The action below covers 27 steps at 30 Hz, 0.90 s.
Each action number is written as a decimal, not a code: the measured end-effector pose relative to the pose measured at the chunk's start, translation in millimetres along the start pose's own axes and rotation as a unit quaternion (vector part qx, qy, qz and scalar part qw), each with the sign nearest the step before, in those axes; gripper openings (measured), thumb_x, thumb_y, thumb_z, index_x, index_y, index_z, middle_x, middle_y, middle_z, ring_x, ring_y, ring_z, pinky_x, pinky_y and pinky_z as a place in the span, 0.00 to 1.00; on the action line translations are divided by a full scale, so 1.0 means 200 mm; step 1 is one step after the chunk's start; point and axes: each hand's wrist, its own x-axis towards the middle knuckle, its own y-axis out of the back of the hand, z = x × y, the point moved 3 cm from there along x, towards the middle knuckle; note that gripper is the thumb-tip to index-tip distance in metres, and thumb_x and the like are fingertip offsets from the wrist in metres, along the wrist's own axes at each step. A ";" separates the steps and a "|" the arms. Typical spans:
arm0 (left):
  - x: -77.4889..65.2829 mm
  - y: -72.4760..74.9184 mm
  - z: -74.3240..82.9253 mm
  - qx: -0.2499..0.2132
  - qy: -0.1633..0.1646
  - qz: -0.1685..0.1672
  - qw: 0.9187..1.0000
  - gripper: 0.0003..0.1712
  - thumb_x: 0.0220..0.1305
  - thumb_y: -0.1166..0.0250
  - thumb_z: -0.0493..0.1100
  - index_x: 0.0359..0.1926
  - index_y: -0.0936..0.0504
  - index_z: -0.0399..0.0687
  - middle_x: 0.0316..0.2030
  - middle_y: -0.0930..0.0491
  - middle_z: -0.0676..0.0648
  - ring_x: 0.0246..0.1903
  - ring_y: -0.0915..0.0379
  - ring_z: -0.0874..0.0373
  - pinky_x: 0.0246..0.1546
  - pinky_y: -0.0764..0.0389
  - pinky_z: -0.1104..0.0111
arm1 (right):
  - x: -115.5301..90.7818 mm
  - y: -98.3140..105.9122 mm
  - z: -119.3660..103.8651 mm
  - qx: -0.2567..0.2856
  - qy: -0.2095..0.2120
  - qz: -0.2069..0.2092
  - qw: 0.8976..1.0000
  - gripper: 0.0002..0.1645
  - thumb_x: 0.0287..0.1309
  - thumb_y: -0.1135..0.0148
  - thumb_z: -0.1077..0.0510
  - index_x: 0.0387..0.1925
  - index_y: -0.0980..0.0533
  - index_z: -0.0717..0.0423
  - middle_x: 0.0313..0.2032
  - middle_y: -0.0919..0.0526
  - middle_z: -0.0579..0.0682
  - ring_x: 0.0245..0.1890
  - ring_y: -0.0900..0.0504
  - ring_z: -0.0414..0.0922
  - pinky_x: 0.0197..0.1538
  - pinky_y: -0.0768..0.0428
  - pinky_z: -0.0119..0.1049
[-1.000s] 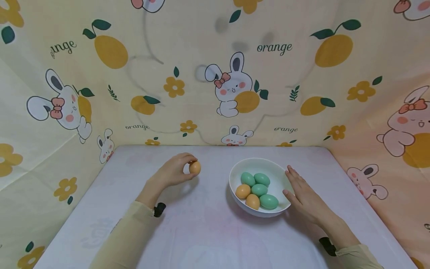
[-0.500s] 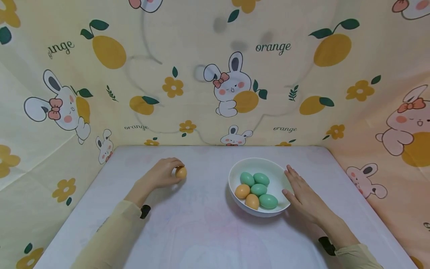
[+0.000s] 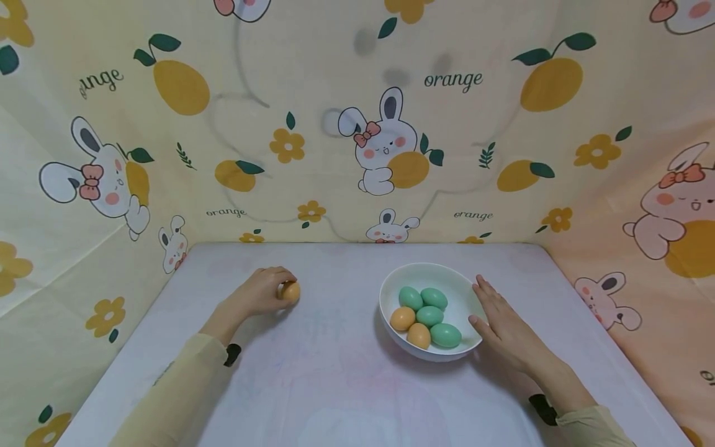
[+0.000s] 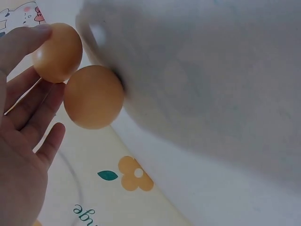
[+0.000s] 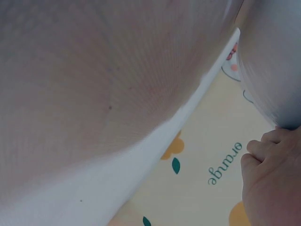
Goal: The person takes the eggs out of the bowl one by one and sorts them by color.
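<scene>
My left hand pinches an orange egg between thumb and fingers, over the left part of the table. In the left wrist view, the held egg appears beside a second orange egg, which the hand hides in the head view. Whether the two eggs touch I cannot tell. To the right stands a white bowl with several green eggs and two orange eggs inside. My right hand rests straight-fingered against the bowl's right side; its fingers also meet the bowl in the right wrist view.
A pale cloth covers the table. Behind and at both sides hangs a printed curtain with rabbits, oranges and flowers, meeting the table's back edge. Black straps circle both wrists.
The left hand has moved left and a little towards the front with the orange egg in its grip. The right hand and the bowl have stayed in place.
</scene>
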 end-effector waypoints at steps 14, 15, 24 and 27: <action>-0.02 -0.01 -0.02 -0.008 0.029 -0.024 0.999 0.27 0.60 0.23 0.45 0.57 0.15 0.37 0.55 0.16 0.42 0.57 0.21 0.45 0.62 0.26 0.44 | 0.00 0.00 0.00 -0.004 0.001 0.003 1.000 0.45 0.79 0.52 0.42 0.82 0.53 0.64 0.82 0.57 0.60 0.81 0.56 0.62 0.75 0.46 0.68; -0.02 -0.01 -0.02 -0.008 0.028 -0.024 0.999 0.26 0.60 0.23 0.45 0.57 0.15 0.37 0.54 0.16 0.42 0.57 0.21 0.45 0.62 0.26 0.44 | 0.00 0.00 0.00 -0.005 0.001 0.004 1.000 0.45 0.79 0.51 0.42 0.82 0.53 0.64 0.83 0.57 0.60 0.81 0.56 0.62 0.75 0.46 0.68; -0.03 -0.02 -0.04 -0.006 0.036 -0.030 0.999 0.27 0.61 0.23 0.47 0.58 0.16 0.39 0.56 0.16 0.42 0.58 0.22 0.45 0.62 0.27 0.43 | 0.00 0.00 0.00 -0.003 0.002 0.005 1.000 0.45 0.79 0.51 0.43 0.81 0.53 0.64 0.82 0.56 0.60 0.81 0.56 0.62 0.74 0.45 0.69; -0.02 -0.02 -0.04 -0.007 0.035 -0.029 0.999 0.27 0.61 0.24 0.47 0.58 0.16 0.40 0.56 0.16 0.42 0.58 0.22 0.45 0.62 0.28 0.43 | 0.01 -0.01 0.01 -0.004 0.001 0.005 1.000 0.45 0.79 0.52 0.42 0.81 0.53 0.64 0.82 0.56 0.61 0.81 0.56 0.62 0.74 0.44 0.69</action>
